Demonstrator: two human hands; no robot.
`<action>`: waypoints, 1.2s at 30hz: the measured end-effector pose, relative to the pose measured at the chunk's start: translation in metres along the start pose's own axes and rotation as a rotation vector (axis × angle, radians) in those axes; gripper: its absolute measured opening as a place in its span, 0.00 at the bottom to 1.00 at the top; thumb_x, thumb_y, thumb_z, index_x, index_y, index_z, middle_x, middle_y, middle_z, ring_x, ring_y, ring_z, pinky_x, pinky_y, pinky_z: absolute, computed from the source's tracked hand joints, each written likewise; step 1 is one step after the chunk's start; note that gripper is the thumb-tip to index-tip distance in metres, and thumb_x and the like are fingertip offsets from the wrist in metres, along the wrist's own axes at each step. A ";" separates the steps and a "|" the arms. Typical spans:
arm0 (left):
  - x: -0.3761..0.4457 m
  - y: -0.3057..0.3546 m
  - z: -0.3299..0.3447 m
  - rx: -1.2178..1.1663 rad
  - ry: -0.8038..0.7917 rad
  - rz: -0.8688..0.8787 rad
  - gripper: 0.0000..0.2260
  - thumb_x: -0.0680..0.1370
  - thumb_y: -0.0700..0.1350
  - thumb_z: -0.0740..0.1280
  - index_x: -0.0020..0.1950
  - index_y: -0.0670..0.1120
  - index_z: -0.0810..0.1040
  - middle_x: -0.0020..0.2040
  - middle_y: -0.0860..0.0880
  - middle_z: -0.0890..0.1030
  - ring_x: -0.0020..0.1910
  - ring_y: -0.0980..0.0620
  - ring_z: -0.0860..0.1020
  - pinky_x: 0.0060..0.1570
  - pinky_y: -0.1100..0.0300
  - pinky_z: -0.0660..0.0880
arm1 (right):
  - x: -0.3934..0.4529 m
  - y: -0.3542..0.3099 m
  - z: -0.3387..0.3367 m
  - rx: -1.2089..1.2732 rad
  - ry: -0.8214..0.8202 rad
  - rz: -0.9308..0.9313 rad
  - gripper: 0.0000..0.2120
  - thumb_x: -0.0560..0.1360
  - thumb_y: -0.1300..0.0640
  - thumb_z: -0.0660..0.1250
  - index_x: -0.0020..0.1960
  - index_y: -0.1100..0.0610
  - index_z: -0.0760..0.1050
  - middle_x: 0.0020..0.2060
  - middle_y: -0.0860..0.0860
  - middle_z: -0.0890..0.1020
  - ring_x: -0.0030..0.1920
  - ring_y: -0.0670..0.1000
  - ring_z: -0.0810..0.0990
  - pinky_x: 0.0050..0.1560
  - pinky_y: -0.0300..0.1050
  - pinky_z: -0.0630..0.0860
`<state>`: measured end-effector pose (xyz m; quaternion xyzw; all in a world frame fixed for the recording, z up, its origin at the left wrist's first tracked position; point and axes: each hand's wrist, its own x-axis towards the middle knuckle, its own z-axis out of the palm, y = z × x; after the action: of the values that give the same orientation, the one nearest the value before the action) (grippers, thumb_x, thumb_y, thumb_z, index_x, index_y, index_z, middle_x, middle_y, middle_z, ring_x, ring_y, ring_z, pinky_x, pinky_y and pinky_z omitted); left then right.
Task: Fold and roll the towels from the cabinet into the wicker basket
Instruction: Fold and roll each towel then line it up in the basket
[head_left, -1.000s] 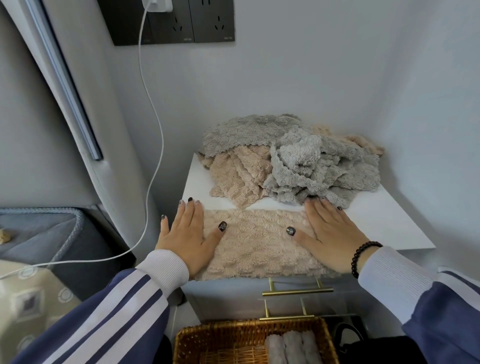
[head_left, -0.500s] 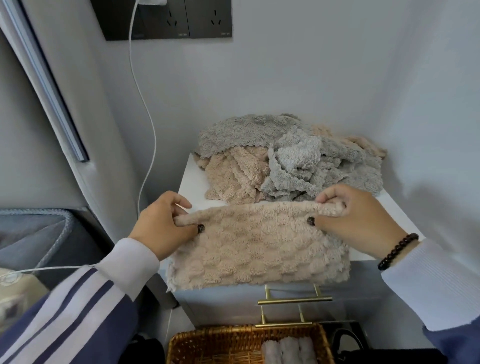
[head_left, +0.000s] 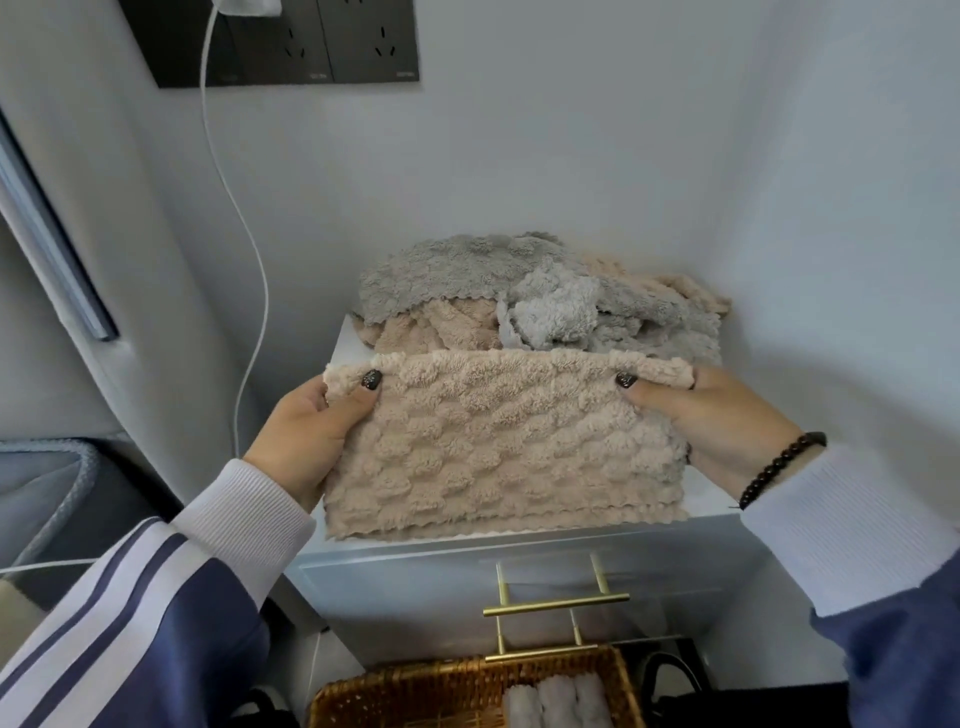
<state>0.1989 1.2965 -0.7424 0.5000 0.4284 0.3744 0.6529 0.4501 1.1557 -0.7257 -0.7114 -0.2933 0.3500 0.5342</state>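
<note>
Since 1 second ago, both of your hands have gone from pressing flat on the beige towel (head_left: 498, 447) to lifting its far edge up off the cabinet top (head_left: 711, 512); half a second ago that edge was only just pinched, low on the surface. Now the towel hangs doubled in front of the loose pile of towels (head_left: 545, 306), which lies behind it at the back of the cabinet top, and its scalloped lower edges sit at the cabinet's front lip.

Your left hand (head_left: 306, 431) pinches the towel's left upper corner, thumb on the near face and the other fingers hidden behind the cloth. Your right hand (head_left: 711, 421) pinches the right upper corner the same way, thumb in front.

You look to be in the folding step, with the roll not yet begun. The next move probably calls for laying the doubled towel flat on the cabinet top with its edges matched, then rolling it tight from 1 end.

Below the cabinet, the wicker basket (head_left: 405, 696) already holds 3 rolled towels (head_left: 556, 701).
</note>
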 end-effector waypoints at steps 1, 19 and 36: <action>0.000 0.000 0.001 0.010 0.025 0.010 0.06 0.77 0.43 0.67 0.51 0.43 0.79 0.39 0.46 0.85 0.36 0.50 0.84 0.31 0.59 0.80 | -0.001 0.001 0.001 -0.047 -0.003 0.018 0.19 0.72 0.53 0.73 0.58 0.59 0.73 0.55 0.58 0.80 0.60 0.59 0.76 0.64 0.54 0.70; -0.010 0.001 0.006 -0.023 0.013 -0.064 0.08 0.78 0.44 0.66 0.51 0.41 0.80 0.42 0.43 0.85 0.38 0.47 0.84 0.33 0.58 0.81 | -0.009 -0.002 0.021 -0.443 0.265 -0.278 0.20 0.78 0.50 0.63 0.65 0.57 0.66 0.29 0.50 0.73 0.23 0.46 0.66 0.19 0.35 0.63; -0.041 -0.004 0.051 -0.057 -0.183 0.009 0.11 0.76 0.46 0.64 0.48 0.40 0.80 0.44 0.41 0.85 0.42 0.46 0.84 0.45 0.53 0.81 | -0.054 -0.013 0.052 -0.117 -0.109 -0.390 0.14 0.71 0.61 0.72 0.51 0.47 0.73 0.41 0.46 0.83 0.39 0.49 0.83 0.38 0.43 0.79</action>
<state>0.2324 1.2413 -0.7318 0.5152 0.3536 0.3423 0.7017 0.3758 1.1453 -0.7130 -0.6510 -0.4737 0.2604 0.5328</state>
